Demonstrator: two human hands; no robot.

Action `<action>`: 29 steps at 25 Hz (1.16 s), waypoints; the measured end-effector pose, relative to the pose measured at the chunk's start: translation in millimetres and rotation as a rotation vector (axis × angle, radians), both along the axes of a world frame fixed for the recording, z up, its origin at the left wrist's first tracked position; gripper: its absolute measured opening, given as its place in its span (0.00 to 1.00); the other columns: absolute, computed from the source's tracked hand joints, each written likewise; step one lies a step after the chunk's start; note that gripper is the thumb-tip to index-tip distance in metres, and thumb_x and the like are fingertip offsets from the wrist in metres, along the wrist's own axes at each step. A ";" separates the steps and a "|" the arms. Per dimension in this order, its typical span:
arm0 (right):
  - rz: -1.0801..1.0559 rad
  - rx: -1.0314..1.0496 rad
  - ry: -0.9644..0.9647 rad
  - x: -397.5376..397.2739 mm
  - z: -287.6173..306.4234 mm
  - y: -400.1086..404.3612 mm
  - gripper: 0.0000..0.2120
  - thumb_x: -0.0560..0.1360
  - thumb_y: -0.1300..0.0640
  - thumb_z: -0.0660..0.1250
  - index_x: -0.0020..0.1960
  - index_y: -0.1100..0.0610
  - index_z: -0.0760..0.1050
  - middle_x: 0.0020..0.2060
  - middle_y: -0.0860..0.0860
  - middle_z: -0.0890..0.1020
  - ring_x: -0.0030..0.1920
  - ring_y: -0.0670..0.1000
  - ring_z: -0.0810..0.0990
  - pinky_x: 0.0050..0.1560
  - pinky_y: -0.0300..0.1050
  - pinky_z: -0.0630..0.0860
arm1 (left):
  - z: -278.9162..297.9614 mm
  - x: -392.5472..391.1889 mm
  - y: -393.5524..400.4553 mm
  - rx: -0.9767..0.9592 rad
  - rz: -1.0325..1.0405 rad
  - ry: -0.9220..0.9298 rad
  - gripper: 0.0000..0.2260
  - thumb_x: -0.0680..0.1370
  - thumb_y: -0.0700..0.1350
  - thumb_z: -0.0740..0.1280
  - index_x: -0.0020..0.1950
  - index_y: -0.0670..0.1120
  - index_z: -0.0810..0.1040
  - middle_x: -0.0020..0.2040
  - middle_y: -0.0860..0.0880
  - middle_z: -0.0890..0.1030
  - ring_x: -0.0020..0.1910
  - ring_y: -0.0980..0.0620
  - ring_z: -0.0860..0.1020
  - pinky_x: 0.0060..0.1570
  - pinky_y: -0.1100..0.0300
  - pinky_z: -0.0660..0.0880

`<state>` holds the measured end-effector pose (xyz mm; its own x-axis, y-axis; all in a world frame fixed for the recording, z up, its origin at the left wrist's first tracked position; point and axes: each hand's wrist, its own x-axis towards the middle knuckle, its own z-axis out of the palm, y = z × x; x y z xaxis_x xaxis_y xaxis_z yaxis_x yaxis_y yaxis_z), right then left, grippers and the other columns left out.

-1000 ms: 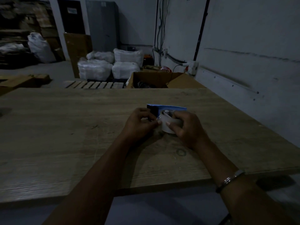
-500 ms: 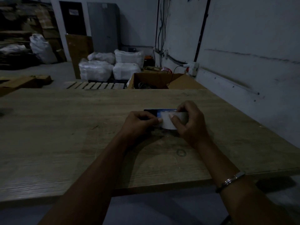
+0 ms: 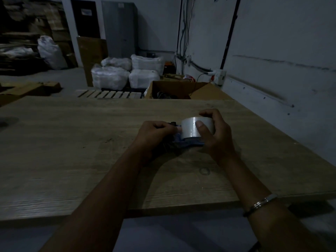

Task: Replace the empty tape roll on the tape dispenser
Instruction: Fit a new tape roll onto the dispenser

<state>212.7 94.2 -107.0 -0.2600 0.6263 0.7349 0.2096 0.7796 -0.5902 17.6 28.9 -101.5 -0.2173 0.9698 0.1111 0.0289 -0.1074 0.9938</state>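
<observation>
Gripping tape roll (image 3: 190,129), right hand (image 3: 216,135) curled; left hand (image 3: 154,135) clutching dispenser (image 3: 183,143).

Desk (image 3: 72,160): wide wooden top, pale grain running left to right, dim light. Faint ring mark (image 3: 204,171) near the front edge, right of centre. Blue tape dispenser (image 3: 183,142) sits at mid-desk; whether its base touches the wood cannot be told.

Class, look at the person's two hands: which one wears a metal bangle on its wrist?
The right hand, the one gripping the tape roll, wears it; the left hand has a bare wrist.
</observation>
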 end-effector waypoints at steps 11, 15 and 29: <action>-0.060 0.115 0.119 -0.3 5.0 2.0 0.11 0.79 0.48 0.59 0.43 0.53 0.74 0.35 0.45 0.75 0.36 0.39 0.73 0.34 0.33 0.67 | 7.4 8.1 0.0 -0.057 0.005 -0.045 0.06 0.72 0.44 0.75 0.37 0.43 0.85 0.38 0.44 0.86 0.37 0.51 0.84 0.32 0.63 0.78; -0.068 0.195 -0.093 1.3 4.6 0.3 0.24 0.76 0.39 0.63 0.65 0.53 0.73 0.58 0.52 0.76 0.55 0.45 0.74 0.52 0.30 0.70 | 8.0 6.2 -0.2 -0.027 0.072 0.007 0.07 0.71 0.46 0.75 0.36 0.43 0.85 0.38 0.45 0.86 0.37 0.51 0.84 0.33 0.63 0.79; 0.157 -0.274 0.254 -3.6 9.0 7.1 0.15 0.69 0.50 0.69 0.55 0.51 0.81 0.54 0.46 0.81 0.54 0.47 0.79 0.47 0.43 0.78 | 9.1 2.3 1.4 -0.096 0.069 0.005 0.07 0.74 0.44 0.71 0.39 0.43 0.85 0.33 0.50 0.84 0.32 0.56 0.82 0.27 0.65 0.76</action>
<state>209.1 101.4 -98.0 -0.1997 0.7752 0.5993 -0.0794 0.5968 -0.7985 19.9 30.3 -92.4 -0.2837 0.9587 0.0194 0.0381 -0.0090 0.9992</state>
